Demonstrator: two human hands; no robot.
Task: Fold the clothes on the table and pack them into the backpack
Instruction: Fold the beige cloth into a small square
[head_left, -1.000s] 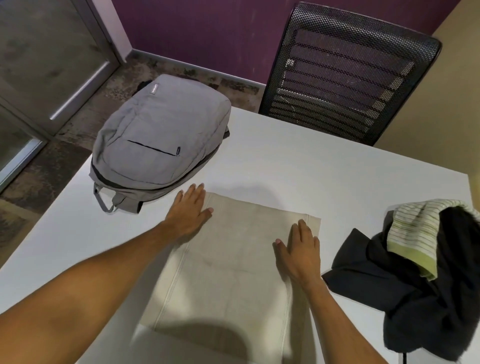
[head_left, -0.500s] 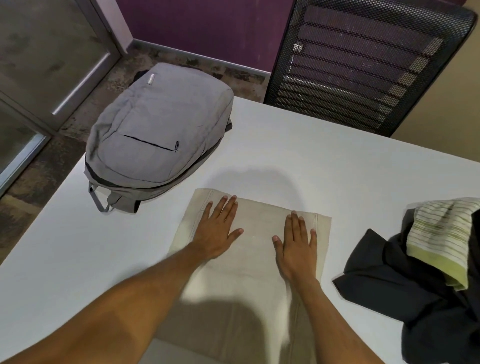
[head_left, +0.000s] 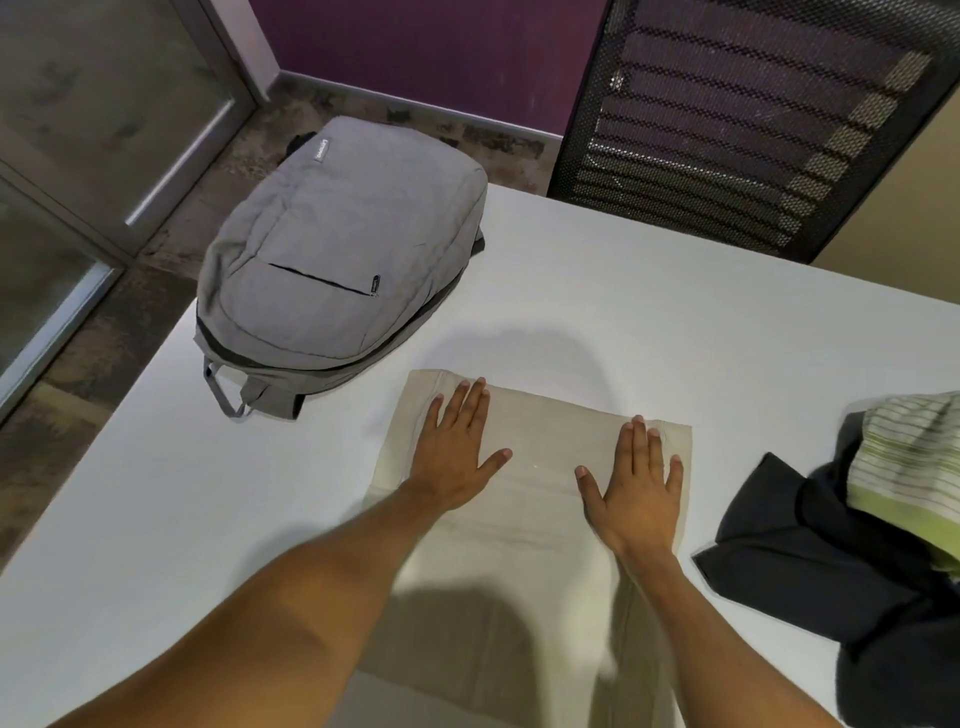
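A beige garment (head_left: 540, 525) lies flat on the white table (head_left: 649, 322) in front of me, folded into a long rectangle. My left hand (head_left: 454, 452) rests flat on its far left part, fingers spread. My right hand (head_left: 636, 486) presses flat on its far right part, near the edge. A grey backpack (head_left: 337, 265) lies zipped shut at the table's far left corner, apart from the garment. A dark garment (head_left: 831, 587) with a green-striped white one (head_left: 914, 467) on top is piled at the right edge.
A black mesh office chair (head_left: 743, 119) stands behind the table's far side. The floor and a glass door (head_left: 78, 130) lie beyond the left edge, with a purple wall (head_left: 426, 47) behind.
Both hands have slid over the beige garment, first together, then apart again near its far edge. My view has tilted down and closer.
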